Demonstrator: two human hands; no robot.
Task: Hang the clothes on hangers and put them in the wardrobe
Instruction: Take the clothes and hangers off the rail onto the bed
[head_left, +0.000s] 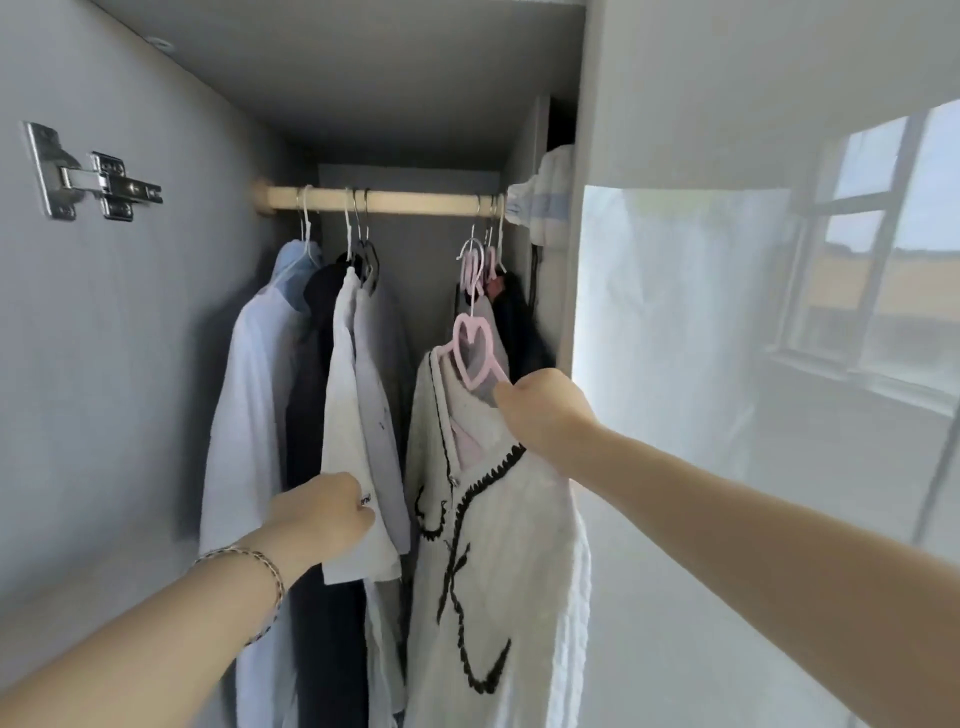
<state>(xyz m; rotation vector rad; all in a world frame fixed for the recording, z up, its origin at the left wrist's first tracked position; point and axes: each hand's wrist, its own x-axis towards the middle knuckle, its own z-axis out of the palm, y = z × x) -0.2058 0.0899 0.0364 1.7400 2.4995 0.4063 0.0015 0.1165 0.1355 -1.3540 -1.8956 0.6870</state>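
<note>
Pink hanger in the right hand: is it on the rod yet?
Not yet: hanger hook sits below the rod; right hand holds it.

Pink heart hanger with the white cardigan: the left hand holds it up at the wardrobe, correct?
Wrong hand. In the head view the right hand grips the pink heart hanger with the white cardigan at the wardrobe; the left hand holds a hanging white shirt.

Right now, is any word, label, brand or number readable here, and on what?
None is legible.
Small dark print on the white shirt that the left hand grips: too blurred to read.
Black stitching on the cream cardigan: pattern, not letters.
Pink hanger in the right hand: no text visible.
</note>
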